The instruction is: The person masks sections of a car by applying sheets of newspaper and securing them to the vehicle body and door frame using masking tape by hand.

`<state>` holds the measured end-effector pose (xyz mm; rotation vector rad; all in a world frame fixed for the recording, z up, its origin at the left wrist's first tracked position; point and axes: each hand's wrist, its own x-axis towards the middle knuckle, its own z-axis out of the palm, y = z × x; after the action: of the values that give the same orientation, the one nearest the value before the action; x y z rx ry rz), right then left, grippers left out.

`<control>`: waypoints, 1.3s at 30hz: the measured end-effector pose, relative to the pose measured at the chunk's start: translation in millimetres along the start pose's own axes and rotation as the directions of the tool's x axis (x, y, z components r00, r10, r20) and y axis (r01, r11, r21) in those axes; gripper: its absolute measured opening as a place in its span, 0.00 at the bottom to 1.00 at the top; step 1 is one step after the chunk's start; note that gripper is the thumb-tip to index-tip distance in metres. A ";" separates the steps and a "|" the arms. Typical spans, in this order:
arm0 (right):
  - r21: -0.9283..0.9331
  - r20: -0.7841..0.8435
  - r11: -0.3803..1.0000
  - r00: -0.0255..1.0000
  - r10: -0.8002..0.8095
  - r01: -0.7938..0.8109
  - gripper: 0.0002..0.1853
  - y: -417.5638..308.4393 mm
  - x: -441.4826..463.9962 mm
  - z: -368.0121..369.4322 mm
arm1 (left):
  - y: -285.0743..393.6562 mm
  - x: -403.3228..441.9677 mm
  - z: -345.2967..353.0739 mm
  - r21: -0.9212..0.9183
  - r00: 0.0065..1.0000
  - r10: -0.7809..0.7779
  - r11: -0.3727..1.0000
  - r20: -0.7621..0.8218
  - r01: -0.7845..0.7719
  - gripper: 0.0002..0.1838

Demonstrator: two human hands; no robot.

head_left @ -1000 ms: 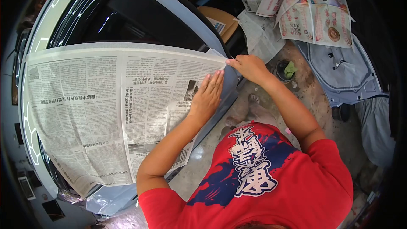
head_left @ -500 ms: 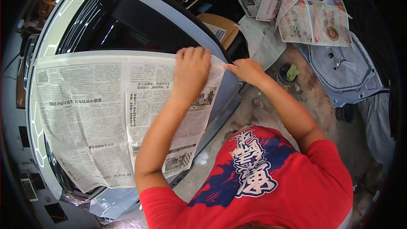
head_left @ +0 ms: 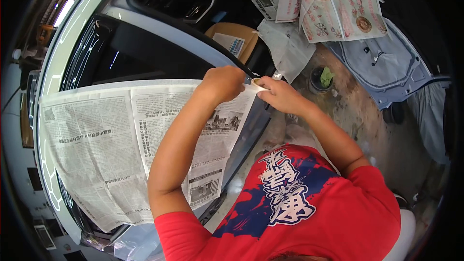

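Observation:
A large newspaper sheet (head_left: 101, 145) lies over the car's side, with a pale strip of masking tape (head_left: 121, 86) along its upper edge. My left hand (head_left: 223, 84) is closed at this edge, near the sheet's right corner; its fingertips are mostly hidden. Just to its right, my right hand (head_left: 280, 95) grips a roll of masking tape (head_left: 258, 84) at the corner, beside the car's window frame. A dark window (head_left: 150, 58) shows above the taped edge. My two hands are close together.
More newspaper (head_left: 345, 14) covers a part at the upper right, near a grey-blue car panel (head_left: 382, 67). A dark pot (head_left: 319, 79) with a green leaf stands on the floor (head_left: 348, 82). A tan seat-like piece (head_left: 249, 38) is in the car's opening.
The view has shifted, so the sheet's upper edge sits lower. My left hand has curled closer to my right hand, and the tape roll is now visible in my right hand.

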<state>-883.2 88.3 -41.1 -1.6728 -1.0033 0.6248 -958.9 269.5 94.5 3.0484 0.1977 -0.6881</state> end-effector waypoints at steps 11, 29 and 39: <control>-0.550 0.012 0.825 0.988 -0.152 0.133 0.17 -6.7 -4.6 -5.2 | 23.1 -18.0 1.2 -0.009 0.993 0.048 0.999 -0.109 -0.050 0.06; 0.074 -0.059 0.970 0.972 -0.226 0.230 0.11 -19.6 -29.2 -5.7 | -22.8 -82.4 -63.9 0.042 0.999 0.005 0.999 -0.050 -0.003 0.09; -0.033 -0.101 0.961 0.956 -0.275 0.273 0.10 -53.0 -45.1 -18.4 | -152.6 -207.2 -158.5 -0.035 0.951 -0.286 0.958 -0.120 0.283 0.12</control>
<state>-908.3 46.3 11.6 -1.5297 -1.1425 0.3412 -1095.8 401.9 329.2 3.0775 0.6526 -0.4993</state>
